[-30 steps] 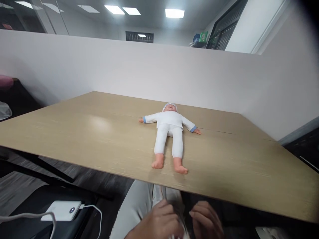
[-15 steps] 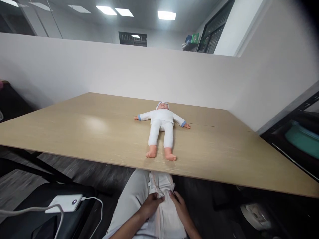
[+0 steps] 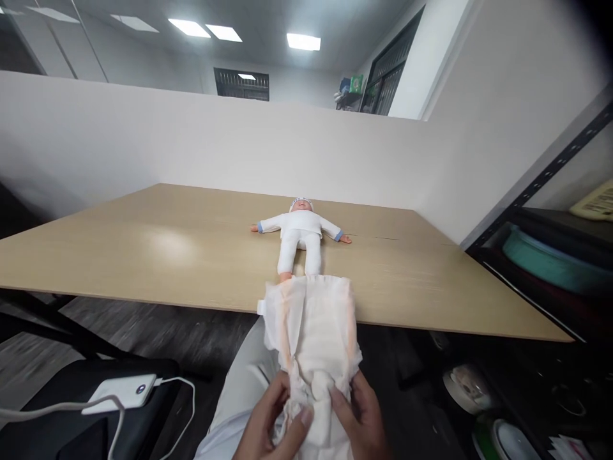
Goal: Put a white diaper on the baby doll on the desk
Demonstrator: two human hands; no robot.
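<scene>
A white diaper (image 3: 311, 326) is held up in front of me over my lap, its top edge reaching the near edge of the table. My left hand (image 3: 272, 425) grips its lower left part, thumb pressed on the fabric. My right hand (image 3: 361, 418) grips its lower right part in the same way. Beyond it a baby doll (image 3: 301, 235) in white clothes lies on its back on the wooden table (image 3: 167, 249), arms spread; the diaper hides its feet.
A white partition wall stands behind the table. A white power bank (image 3: 119, 393) with a cable lies on a dark seat at lower left. A black shelf at right carries a teal bowl (image 3: 550, 262) and other items lower down.
Both hands have lifted the diaper from my lap, and it now hangs open before the table edge. The camera has moved, so the doll appears smaller and farther.
</scene>
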